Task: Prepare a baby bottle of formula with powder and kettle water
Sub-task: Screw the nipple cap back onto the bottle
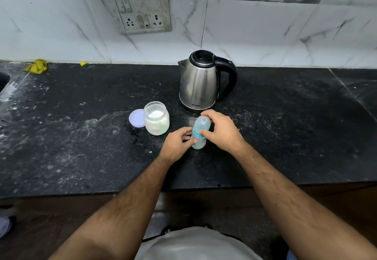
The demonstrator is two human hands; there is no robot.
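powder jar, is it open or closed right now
Open. The powder jar has no lid on its mouth, white powder shows inside, and its lilac lid lies flat on the counter, touching the jar's left side.

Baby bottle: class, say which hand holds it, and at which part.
Both hands hold the baby bottle. The left hand grips its lower body; the right hand grips the top, fingers around the clear cap and teal collar.

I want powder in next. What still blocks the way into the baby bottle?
Its clear cap and teal collar are still on. The right hand holds the top, the left hand the baby bottle. The powder jar already stands open.
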